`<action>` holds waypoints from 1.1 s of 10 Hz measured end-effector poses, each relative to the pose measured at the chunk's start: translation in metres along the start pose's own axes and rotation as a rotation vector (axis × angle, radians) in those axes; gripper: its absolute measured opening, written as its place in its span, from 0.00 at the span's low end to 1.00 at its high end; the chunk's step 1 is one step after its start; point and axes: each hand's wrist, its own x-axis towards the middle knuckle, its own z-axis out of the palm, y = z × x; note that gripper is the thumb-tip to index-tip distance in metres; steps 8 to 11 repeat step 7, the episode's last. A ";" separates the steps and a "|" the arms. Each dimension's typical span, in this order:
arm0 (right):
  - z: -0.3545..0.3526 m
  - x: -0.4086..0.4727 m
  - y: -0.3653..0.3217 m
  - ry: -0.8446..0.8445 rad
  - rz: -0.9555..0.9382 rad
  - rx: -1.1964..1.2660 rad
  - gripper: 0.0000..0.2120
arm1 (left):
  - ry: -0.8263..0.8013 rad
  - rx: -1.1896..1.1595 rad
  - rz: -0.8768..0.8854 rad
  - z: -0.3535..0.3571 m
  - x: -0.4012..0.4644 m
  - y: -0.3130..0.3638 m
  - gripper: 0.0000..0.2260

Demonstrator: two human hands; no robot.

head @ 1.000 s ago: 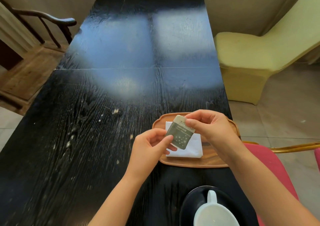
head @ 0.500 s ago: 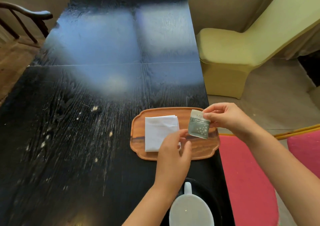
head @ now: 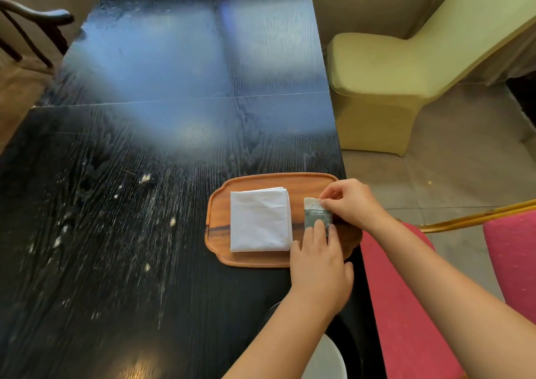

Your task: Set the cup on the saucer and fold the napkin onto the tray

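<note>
A wooden tray (head: 219,222) lies near the right edge of the black table (head: 130,175). On its left half rests a folded white napkin (head: 259,219). To the napkin's right, a small grey-green packet (head: 314,213) lies on the tray. My right hand (head: 351,204) pinches the packet's top corner. My left hand (head: 319,265) rests its fingertips on the packet's lower edge. At the bottom edge, the white cup (head: 326,358) sits on a dark saucer (head: 352,341), mostly hidden by my left forearm.
A pink chair (head: 406,306) stands right of the table, with another pink seat (head: 513,256) beyond it. A yellow-covered chair (head: 391,68) stands at the far right. A dark wooden chair (head: 32,30) is at the far left.
My right hand has lowered the packet from above the tray onto its right half. My left hand moved right, off the napkin and onto the packet's lower edge.
</note>
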 end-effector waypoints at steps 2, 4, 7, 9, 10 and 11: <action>0.009 -0.005 0.002 0.122 -0.115 -0.171 0.03 | 0.041 0.018 -0.011 0.000 0.003 0.001 0.29; 0.012 -0.006 0.007 0.168 -0.137 -0.180 0.03 | 0.143 0.044 -0.030 0.007 0.001 -0.001 0.29; 0.005 -0.022 -0.002 0.198 -0.192 -0.259 0.09 | 0.247 -0.024 0.001 -0.021 -0.012 -0.011 0.15; 0.005 -0.022 -0.002 0.198 -0.192 -0.259 0.09 | 0.247 -0.024 0.001 -0.021 -0.012 -0.011 0.15; 0.005 -0.022 -0.002 0.198 -0.192 -0.259 0.09 | 0.247 -0.024 0.001 -0.021 -0.012 -0.011 0.15; 0.005 -0.022 -0.002 0.198 -0.192 -0.259 0.09 | 0.247 -0.024 0.001 -0.021 -0.012 -0.011 0.15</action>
